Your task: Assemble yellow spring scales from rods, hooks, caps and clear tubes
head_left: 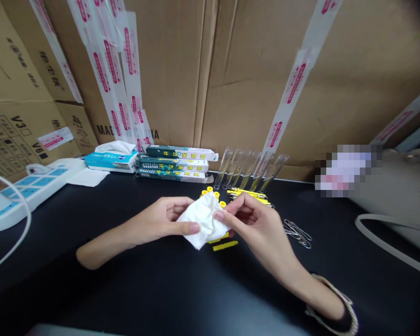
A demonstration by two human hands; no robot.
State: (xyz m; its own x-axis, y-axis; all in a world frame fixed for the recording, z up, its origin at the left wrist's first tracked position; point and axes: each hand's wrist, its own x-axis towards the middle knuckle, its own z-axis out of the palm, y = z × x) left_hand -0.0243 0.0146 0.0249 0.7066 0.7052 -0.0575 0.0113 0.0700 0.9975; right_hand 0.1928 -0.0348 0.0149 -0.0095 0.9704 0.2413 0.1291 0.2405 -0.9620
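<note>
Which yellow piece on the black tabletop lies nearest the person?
The slim yellow piece lowest in the picture, below the white tissue: it shows whole, while its yellow neighbour just behind is partly hidden by the tissue.

The left cardboard panel (pixel 17 79) bears "V3" and, lower, "V6" (each beside a small square). The back cardboard (pixel 171 70) shows "MAD" and "NA", tape strips (pixel 129 88) crossing the letters between. 3 stacked boxes (pixel 175 165) carry yellow Chinese characters, 力 among them.
</note>
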